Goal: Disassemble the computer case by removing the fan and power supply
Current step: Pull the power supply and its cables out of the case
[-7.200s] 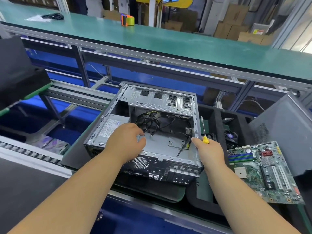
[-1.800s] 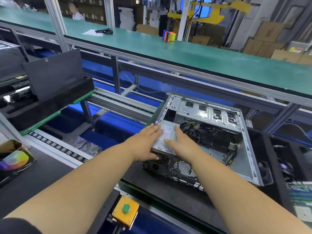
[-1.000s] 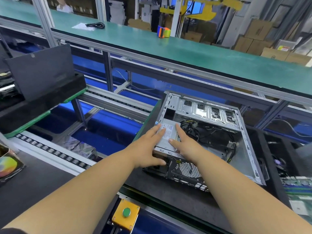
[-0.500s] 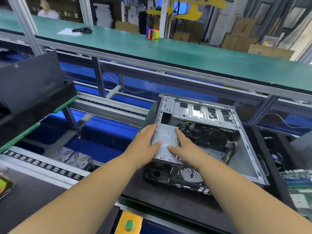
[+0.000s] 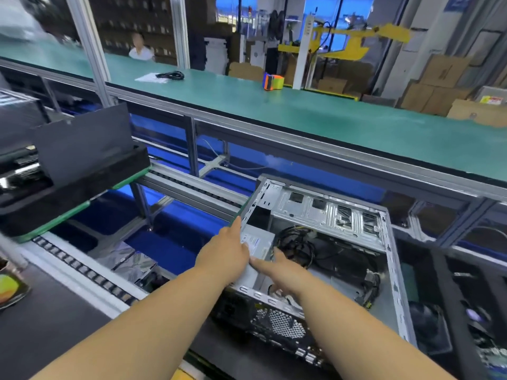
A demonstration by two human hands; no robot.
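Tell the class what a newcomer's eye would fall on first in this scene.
Two bare arms reach to an open computer case at centre right, where the left hand and right hand hold the grey power supply in its near left corner. Behind runs a long green bench.

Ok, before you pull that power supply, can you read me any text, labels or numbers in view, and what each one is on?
None can be read.
Power supply label: printed lines with a blue strip, too small and blurred.
Yellow and red sticker on a far carton: blurred.
Cardboard box at back right: dark marks, not legible.
Blue sign on the far wall: unreadable.
Computer case: no markings that I can make out.
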